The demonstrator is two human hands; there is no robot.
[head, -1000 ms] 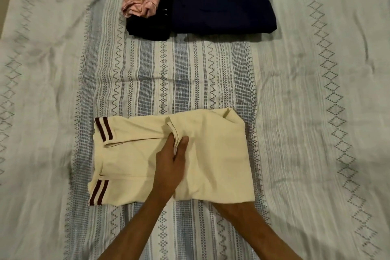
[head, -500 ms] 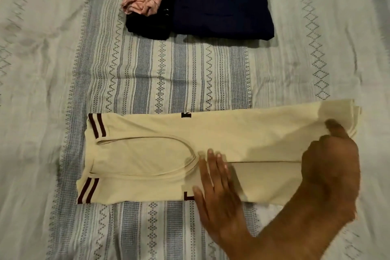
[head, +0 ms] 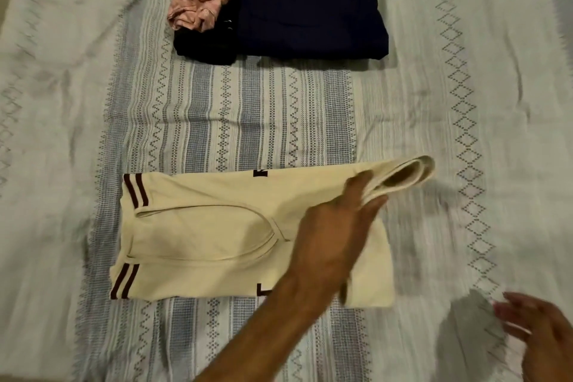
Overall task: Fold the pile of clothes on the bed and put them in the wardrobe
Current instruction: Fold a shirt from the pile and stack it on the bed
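A cream shirt (head: 201,242) with dark maroon sleeve stripes lies flat on the bed, collar end to the left. My left hand (head: 338,232) reaches across it from the lower left. Its fingers pinch the shirt's right end, which is lifted into a curled loop (head: 412,174) above the sheet. My right hand (head: 536,338) hovers blurred at the lower right, fingers spread, holding nothing and apart from the shirt. At the far side lie a folded navy garment (head: 310,3), a black garment (head: 201,46) and a crumpled pink one (head: 201,0).
The bed is covered by a pale sheet (head: 465,102) with a blue-grey patterned band (head: 248,121) down the middle. Bare sheet lies between the cream shirt and the far clothes, and to both sides.
The shirt was opened out long to the right, and its right end is now lifted and brought back leftward. The right hand has come off the shirt, down to the lower right.
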